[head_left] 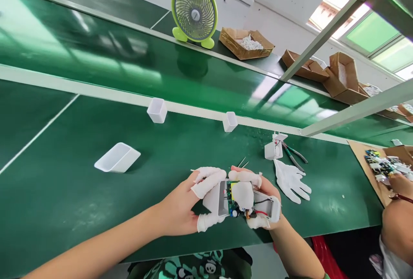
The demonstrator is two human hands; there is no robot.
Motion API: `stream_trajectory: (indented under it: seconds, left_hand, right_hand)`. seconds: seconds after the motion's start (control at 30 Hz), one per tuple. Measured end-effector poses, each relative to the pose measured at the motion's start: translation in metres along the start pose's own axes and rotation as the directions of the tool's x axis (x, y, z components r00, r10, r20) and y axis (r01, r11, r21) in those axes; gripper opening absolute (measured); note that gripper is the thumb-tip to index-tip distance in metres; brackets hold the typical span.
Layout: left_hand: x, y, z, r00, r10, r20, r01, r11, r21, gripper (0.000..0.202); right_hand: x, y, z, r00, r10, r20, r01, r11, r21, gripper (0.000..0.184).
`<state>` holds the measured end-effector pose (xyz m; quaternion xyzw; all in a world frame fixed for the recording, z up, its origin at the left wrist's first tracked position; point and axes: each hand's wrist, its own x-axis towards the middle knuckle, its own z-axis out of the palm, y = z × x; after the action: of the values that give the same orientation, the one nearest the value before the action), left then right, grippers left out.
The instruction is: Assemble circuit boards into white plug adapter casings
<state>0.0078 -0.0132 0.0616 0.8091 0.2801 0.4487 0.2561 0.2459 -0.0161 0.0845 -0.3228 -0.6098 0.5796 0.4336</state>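
My left hand (180, 203) is closed around a white plastic housing (211, 201), its wrapped fingers above and its thumb below. My right hand (269, 188) grips a white plastic end piece (274, 208) at the other side. Between the hands, a green circuit board (229, 197) with yellow and black parts shows at the housing's open end. A smooth white piece (243, 195) covers part of the board. Red and black wires run from it to the end piece. White wrapping covers several fingertips on both hands.
White plastic cups (119, 158) stand on the green table (64, 210). Right of my hands are a white glove (292, 182), pliers (293, 156) and a small white box (273, 150). A fan (195, 12) and cardboard boxes (247, 44) sit behind. A co-worker's hand (402, 184) reaches into parts at right.
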Motion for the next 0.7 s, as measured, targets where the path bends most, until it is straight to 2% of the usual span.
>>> stream_trajectory:
  seconds: [0.27, 0.4, 0.47, 0.57, 0.7]
  left_hand:
    - [0.0010, 0.0006, -0.0040, 0.999, 0.006, 0.032, -0.005, 1.000, -0.022, 0.079]
    - [0.0003, 0.0004, -0.0054, 0.999, -0.013, 0.048, 0.014, 0.999, -0.030, 0.083]
    - [0.0003, 0.0006, -0.0058, 0.998, -0.022, 0.055, 0.024, 0.999, -0.036, 0.087]
    - [0.0001, 0.0011, -0.0059, 0.998, -0.025, 0.056, 0.026, 0.999, -0.027, 0.087]
    - [-0.0006, 0.0017, -0.0060, 0.998, -0.030, 0.050, 0.031, 0.999, -0.017, 0.082]
  right_hand:
    - [-0.0022, 0.0013, -0.0001, 0.995, -0.102, -0.001, 0.101, 0.980, -0.169, 0.067]
    - [-0.0004, 0.0000, -0.0013, 0.998, -0.032, 0.045, 0.039, 0.986, -0.161, 0.078]
    - [-0.0008, 0.0003, -0.0030, 0.998, -0.038, 0.056, 0.047, 0.982, -0.183, 0.081]
    - [-0.0027, 0.0012, -0.0057, 0.998, -0.038, 0.042, 0.047, 0.968, -0.245, 0.077]
    - [-0.0064, 0.0033, -0.0076, 0.995, -0.072, 0.065, 0.085, 0.970, -0.226, 0.077]
